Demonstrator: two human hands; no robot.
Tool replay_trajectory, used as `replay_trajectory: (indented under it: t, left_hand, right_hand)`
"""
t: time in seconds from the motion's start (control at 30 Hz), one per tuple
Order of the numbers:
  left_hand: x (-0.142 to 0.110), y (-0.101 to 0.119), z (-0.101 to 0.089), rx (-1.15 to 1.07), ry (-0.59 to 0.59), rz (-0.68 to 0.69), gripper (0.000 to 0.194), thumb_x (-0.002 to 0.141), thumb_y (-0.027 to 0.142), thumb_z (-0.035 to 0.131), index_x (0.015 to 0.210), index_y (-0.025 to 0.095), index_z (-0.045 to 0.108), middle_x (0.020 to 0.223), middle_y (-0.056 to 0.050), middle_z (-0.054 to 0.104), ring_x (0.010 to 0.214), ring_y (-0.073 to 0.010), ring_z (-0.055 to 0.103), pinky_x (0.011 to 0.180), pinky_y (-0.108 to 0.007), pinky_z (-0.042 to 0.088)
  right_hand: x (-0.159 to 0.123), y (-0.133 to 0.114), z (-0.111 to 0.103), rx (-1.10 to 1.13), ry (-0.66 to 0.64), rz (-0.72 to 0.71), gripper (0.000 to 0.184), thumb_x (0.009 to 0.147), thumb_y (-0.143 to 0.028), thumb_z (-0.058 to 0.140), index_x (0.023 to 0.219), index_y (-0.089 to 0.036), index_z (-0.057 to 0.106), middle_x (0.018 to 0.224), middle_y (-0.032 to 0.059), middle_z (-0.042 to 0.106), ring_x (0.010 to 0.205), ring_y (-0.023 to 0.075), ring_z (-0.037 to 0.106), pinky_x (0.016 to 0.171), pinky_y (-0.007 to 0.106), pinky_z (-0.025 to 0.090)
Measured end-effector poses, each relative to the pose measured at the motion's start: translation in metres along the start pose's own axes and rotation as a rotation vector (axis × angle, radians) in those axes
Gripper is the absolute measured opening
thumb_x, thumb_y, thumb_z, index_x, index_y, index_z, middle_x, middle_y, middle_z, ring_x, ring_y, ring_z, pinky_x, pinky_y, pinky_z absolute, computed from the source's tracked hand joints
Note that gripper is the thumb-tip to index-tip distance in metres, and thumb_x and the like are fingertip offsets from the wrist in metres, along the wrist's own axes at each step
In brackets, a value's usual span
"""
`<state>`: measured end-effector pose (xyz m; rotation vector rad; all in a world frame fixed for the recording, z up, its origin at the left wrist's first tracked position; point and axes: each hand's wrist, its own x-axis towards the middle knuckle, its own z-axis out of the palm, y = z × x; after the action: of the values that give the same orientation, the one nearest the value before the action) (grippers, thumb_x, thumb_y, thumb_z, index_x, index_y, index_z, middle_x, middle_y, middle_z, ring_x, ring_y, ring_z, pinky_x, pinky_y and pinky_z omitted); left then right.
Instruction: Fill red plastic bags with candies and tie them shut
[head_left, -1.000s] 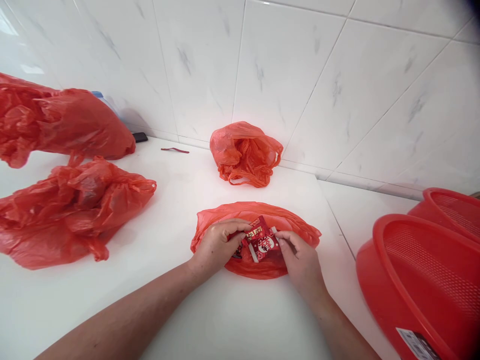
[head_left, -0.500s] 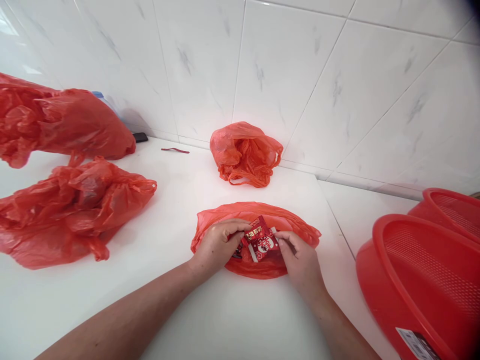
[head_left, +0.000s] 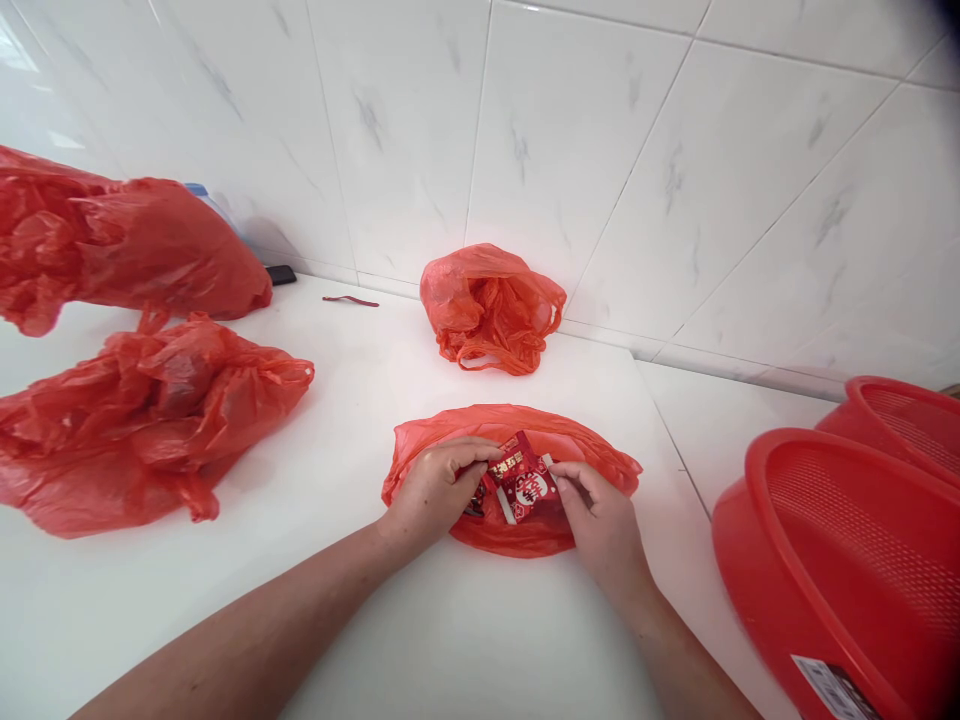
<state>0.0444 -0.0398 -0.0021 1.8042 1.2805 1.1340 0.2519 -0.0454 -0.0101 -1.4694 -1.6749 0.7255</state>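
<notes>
White marbled tiles rise behind a white table. Four red plastic bags lie on it: an open bag under the hands, a crumpled bag beyond the open bag by the wall, and, well to the open bag's left, a near bunched bag and a far full bag. Two red packets show above the open bag: a gold-lettered packet and, partly overlapped by it, an emblem packet with a white round mark. Both packets are between the hands, at the fingertips. The left hand pinches the gold-lettered packet, its fingers covering that packet's left end; the right hand pinches the emblem packet's upper right corner. Something dark shows in the open bag, half hidden behind the left hand. Two perforated red baskets, a near basket and a far basket, stand right of the open bag. Beyond and left of the open bag lie one red strip and one black, phone-like object.
</notes>
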Motion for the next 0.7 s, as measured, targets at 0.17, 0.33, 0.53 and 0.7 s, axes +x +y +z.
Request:
replay_trajectory:
  t: [0.17, 0.33, 0.53, 0.7]
  left_hand:
    - [-0.0004, -0.0007, -0.0001, -0.002, -0.003, -0.005, 0.033, 0.084, 0.013, 0.043, 0.098, 0.026, 0.070, 0.106, 0.004, 0.069, 0.097, -0.0139, 0.063, 0.085, -0.024, 0.051]
    - [-0.0005, -0.0004, -0.0001, 0.004, -0.004, -0.011, 0.035, 0.084, 0.014, 0.043, 0.100, 0.029, 0.070, 0.106, 0.005, 0.069, 0.097, -0.0149, 0.064, 0.085, -0.026, 0.052]
    - [-0.0004, -0.0006, 0.0007, 0.018, 0.017, -0.016, 0.035, 0.083, 0.013, 0.043, 0.099, 0.029, 0.070, 0.105, 0.005, 0.070, 0.094, -0.0150, 0.065, 0.083, -0.026, 0.053]
    - [-0.0005, -0.0004, 0.0011, 0.023, 0.022, -0.030, 0.035, 0.083, 0.013, 0.043, 0.099, 0.029, 0.070, 0.104, 0.005, 0.070, 0.093, -0.0149, 0.065, 0.081, -0.025, 0.053]
  right_hand:
    - [-0.0001, 0.0000, 0.0002, 0.006, 0.006, 0.005, 0.022, 0.086, -0.034, 0.048, 0.095, -0.023, 0.065, 0.103, 0.0044, 0.068, 0.095, 0.0219, 0.062, 0.081, 0.034, 0.049]
    - [0.0000, -0.0003, 0.0004, 0.002, 0.004, 0.003, 0.022, 0.085, -0.034, 0.047, 0.095, -0.023, 0.064, 0.100, 0.0045, 0.068, 0.091, 0.0219, 0.062, 0.079, 0.035, 0.050]
    - [0.0003, -0.0002, -0.0003, -0.011, 0.005, 0.001, 0.022, 0.085, -0.034, 0.047, 0.094, -0.023, 0.064, 0.099, 0.0044, 0.068, 0.091, 0.0220, 0.062, 0.080, 0.036, 0.050]
    - [-0.0004, -0.0009, -0.0005, -0.008, 0.004, 0.009, 0.021, 0.085, -0.034, 0.048, 0.094, -0.023, 0.064, 0.098, 0.0031, 0.069, 0.089, 0.0207, 0.063, 0.078, 0.033, 0.050]
